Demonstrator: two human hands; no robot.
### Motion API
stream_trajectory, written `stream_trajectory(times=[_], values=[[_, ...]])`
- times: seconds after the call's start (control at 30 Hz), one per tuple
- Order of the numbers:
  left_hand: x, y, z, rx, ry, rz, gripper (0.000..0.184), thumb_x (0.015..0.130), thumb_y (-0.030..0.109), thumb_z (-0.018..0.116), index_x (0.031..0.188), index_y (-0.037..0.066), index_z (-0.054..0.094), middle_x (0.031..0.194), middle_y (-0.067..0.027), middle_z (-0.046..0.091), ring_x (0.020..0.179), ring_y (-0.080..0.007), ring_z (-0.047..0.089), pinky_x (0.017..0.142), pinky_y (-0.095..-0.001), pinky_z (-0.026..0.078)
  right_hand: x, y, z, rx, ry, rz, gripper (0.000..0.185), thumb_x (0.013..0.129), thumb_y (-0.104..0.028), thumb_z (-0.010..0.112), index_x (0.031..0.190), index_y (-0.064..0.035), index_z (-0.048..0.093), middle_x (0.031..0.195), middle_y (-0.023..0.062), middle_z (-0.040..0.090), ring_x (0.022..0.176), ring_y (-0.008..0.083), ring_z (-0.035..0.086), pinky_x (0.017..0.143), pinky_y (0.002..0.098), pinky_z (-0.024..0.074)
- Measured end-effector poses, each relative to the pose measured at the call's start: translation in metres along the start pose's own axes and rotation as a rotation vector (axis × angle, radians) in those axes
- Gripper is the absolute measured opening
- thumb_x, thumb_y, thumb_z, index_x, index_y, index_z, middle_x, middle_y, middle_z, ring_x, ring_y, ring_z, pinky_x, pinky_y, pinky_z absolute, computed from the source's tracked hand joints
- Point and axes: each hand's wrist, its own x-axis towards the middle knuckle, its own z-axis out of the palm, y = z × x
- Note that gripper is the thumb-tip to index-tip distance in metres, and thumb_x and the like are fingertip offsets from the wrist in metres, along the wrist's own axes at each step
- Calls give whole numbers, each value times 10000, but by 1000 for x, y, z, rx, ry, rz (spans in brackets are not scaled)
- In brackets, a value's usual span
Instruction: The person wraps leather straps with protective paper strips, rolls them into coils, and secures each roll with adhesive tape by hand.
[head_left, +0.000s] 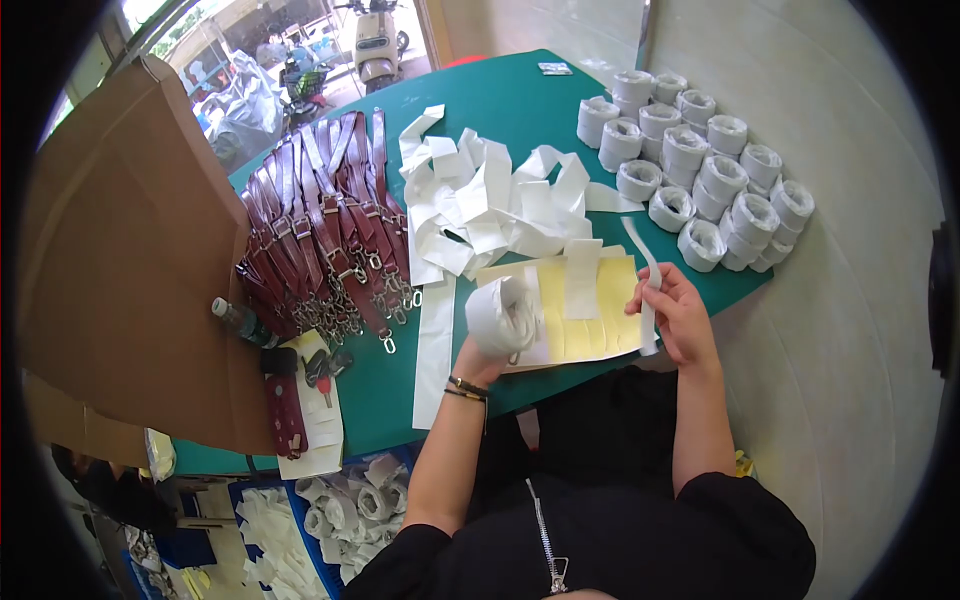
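Note:
My left hand is wrapped round a white roll, holding it up over the left end of a yellow sheet stack. Between the thumb and fingers of my right hand is a narrow white strip, which hangs down past the stack's right edge. A short white piece lies across the yellow sheets. Behind the stack, loose white strips are heaped on the green table.
White rolls stand stacked at the back right. Dark red straps with metal clips lie at the left, beside a bottle and a large cardboard piece. Blue crates with white pieces sit below the table's front edge.

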Motion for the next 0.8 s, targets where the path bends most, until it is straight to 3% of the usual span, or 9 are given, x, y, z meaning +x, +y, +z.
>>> stream_trajectory(times=[0.07,0.13,0.23,0.27,0.37,0.4,0.5,0.6,0.8], values=[[-15,6,20,99,-20,130,369,900,170,550,1250,78,477,1178,-114,564,1036,-249,585,860,-384,512,-9,-16,16,-161,-179,38,69,837,-26,530,861,-16,594,760,54,583,641,127,559,610,252,452],[-33,11,34,40,-57,116,389,891,161,564,1257,72,470,1173,-120,565,1035,-249,586,870,-380,509,-16,-23,27,-241,-274,64,85,839,-22,510,856,-11,593,726,54,570,596,132,553,564,258,449],[-53,23,54,-69,-144,108,431,871,143,593,1272,58,457,1164,-132,568,1032,-250,588,889,-374,502,-16,-29,44,-380,-800,311,174,852,-92,475,899,-6,619,724,44,574,627,123,529,609,241,437],[-61,22,60,-36,-109,116,413,886,157,566,1270,50,458,1150,-113,572,1013,-222,591,862,-349,504,-16,-30,53,-378,-807,308,174,852,-92,475,899,-6,619,724,44,574,627,123,529,609,241,437],[-79,23,73,29,-37,129,386,916,186,513,1266,32,459,1124,-76,580,975,-165,596,808,-299,510,-16,-32,82,-810,-1080,107,236,883,-173,459,849,-15,632,689,45,566,574,121,495,567,259,424],[-83,26,77,106,-35,124,385,897,172,540,1247,29,468,1105,-82,588,955,-163,601,789,-293,509,-14,-32,86,-810,-1084,108,236,883,-173,459,849,-15,632,689,45,566,574,121,495,567,259,424],[-91,31,79,259,-29,123,386,859,144,595,1209,23,486,1067,-94,605,916,-159,611,749,-281,508,-7,-32,97,-1122,-1054,379,261,879,-226,478,838,-31,647,688,58,592,569,147,524,570,297,444],[-95,27,78,477,24,229,381,786,80,661,1121,6,496,1004,-110,622,856,-152,618,694,-260,498,-8,-36,110,-1234,-999,406,249,858,-243,515,821,-41,656,704,69,619,597,167,567,583,302,453],[-103,33,76,605,108,167,382,752,40,670,1080,4,477,971,-131,624,810,-156,621,660,-259,493,-6,-7,103,-1448,-889,325,210,798,-230,598,846,-35,659,729,110,648,657,211,633,609,323,472]])
